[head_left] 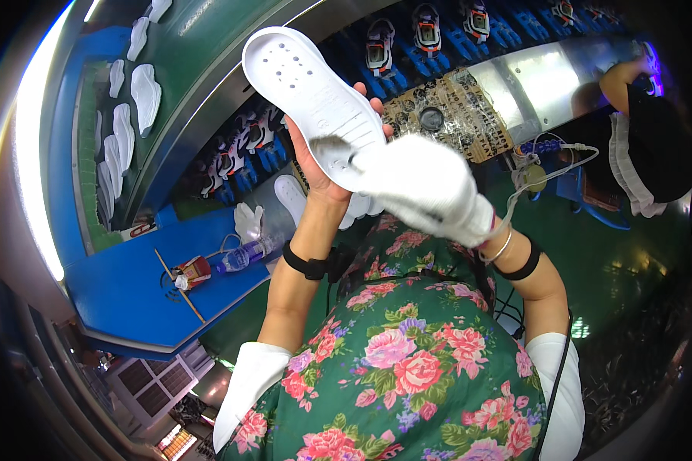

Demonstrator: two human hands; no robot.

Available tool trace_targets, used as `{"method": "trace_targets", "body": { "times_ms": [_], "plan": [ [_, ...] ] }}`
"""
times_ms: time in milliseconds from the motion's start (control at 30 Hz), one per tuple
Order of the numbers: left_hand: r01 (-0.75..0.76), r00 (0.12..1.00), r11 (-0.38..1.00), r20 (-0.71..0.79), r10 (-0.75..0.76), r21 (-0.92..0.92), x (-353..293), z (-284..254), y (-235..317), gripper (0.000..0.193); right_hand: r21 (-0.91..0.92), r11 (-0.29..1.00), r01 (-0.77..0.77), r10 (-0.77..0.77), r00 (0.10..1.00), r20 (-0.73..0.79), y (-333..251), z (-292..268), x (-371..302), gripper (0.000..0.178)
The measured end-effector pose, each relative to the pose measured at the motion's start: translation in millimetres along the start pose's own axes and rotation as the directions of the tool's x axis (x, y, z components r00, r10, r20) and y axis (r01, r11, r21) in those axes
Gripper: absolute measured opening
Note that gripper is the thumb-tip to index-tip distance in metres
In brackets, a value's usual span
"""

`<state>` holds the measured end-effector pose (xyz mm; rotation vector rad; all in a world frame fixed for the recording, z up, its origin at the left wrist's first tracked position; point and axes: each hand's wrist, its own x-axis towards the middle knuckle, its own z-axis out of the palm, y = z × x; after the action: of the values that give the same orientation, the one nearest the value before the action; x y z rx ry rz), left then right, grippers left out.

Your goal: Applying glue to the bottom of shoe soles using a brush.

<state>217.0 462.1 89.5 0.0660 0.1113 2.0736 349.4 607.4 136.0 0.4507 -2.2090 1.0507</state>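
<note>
A white shoe sole (307,84), with small dark round marks at its wider far end, lies tilted across my left hand (315,170). The bare fingers wrap round its edges from beneath. My right hand (427,184), in a white knitted glove, is closed around the handle of a brush (332,146). The dark bristles are at the sole's near end and blurred by motion; whether they press on the surface is hard to tell. The glove hides most of the handle.
White soles (146,100) lie on a green belt at left. A blue table (131,307) holds a bottle (242,256), a red box (194,273) and a stick. Beyond are a small dark dish (432,118) on cardboard, shoes on blue holders (427,31), and another person's arm (619,84).
</note>
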Motion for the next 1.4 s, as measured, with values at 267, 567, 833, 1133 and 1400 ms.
{"method": "trace_targets", "body": {
  "times_ms": [267, 567, 833, 1133, 1400],
  "plan": [
    [-0.027, 1.0, 0.994, 0.001, 0.027, 0.104, -4.2, 10.7, 5.2, 0.101, 0.248, 0.942, -0.226, 0.242, 0.97, -0.033, 0.4, -3.6, 2.0, 0.019],
    [0.102, 0.991, 0.975, 0.062, -0.116, 0.197, -3.6, 7.8, 22.9, 0.1, 0.38, 0.866, -0.326, 0.353, 0.936, -0.001, -1.2, 0.3, -8.1, 0.018],
    [0.138, 0.961, 0.934, 0.184, -0.207, 0.329, 3.1, 5.4, 32.9, 0.099, 0.41, 0.898, -0.16, 0.109, 0.983, 0.145, -25.2, 0.2, -12.8, 0.022],
    [0.297, 0.949, 0.814, -0.062, -0.309, 0.499, 4.2, 21.9, 48.4, 0.092, 0.115, 0.993, 0.024, -0.039, 0.991, 0.127, -10.5, -3.9, -13.3, 0.032],
    [0.26, 0.947, 0.87, 0.067, -0.315, 0.42, 9.0, 15.3, 50.9, 0.099, 0.452, 0.833, -0.318, 0.341, 0.939, 0.031, -16.9, -2.2, -3.3, 0.014]
  ]
}}
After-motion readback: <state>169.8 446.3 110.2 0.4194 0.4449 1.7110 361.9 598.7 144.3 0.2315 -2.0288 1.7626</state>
